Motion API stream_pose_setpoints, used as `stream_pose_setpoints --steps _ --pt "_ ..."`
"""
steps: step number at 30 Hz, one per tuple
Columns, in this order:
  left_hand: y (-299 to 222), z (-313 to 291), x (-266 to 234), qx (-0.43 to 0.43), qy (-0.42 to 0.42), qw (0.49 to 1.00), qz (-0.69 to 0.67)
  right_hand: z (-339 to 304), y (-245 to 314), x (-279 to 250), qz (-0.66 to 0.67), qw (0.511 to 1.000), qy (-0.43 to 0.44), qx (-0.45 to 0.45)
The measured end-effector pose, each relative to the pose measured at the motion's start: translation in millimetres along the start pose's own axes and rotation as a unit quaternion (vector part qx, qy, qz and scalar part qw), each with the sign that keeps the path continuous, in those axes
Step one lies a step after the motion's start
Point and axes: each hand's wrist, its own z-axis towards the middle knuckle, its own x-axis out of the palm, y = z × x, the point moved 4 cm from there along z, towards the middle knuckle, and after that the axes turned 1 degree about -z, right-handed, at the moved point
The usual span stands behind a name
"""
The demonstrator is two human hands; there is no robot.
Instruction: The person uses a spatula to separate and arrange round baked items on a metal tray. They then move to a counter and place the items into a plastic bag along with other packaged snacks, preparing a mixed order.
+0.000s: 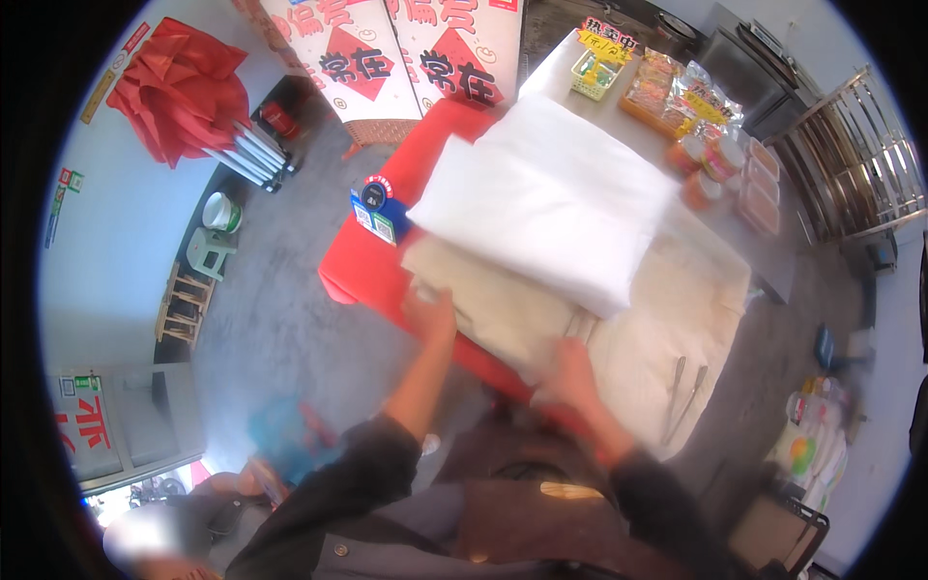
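A beige cloth (pixel 667 338) covers much of the near part of the table, and its left part shows a crumpled near edge. My left hand (pixel 431 311) is closed at the left end of that edge, fingers round the cloth, slightly blurred. At the near edge, further right, my right hand (pixel 568 375) touches or nearly touches the cloth; motion smears its fingers. Beyond both hands lies a thick, folded white cloth (pixel 561 193), partly over the beige one. A pair of metal tongs (pixel 682 396) rests on the beige cloth, right of my right hand.
A red tablecloth (pixel 358 261) hangs at the left, with a blue code stand (pixel 382 211) on it. Packaged food (pixel 667 97), jars (pixel 710 159) and a small basket (pixel 595 75) stand at the far right. Another person (pixel 227 512) holding a phone is at lower left.
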Motion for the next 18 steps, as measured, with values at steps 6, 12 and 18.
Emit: stream_pose_setpoints --steps 6,12,18 --pt "46.3 1.6 1.0 0.117 0.034 0.992 0.02 -1.4 10.5 10.1 -0.07 0.985 0.115 -0.108" --pt "64.5 13.7 -10.4 0.075 0.151 0.984 0.053 33.9 -10.8 -20.4 0.146 0.983 0.109 0.0" --pt "-16.0 63.2 11.7 0.087 0.289 0.951 -0.059 147.3 -32.1 -114.2 0.28 0.954 -0.089 0.055"
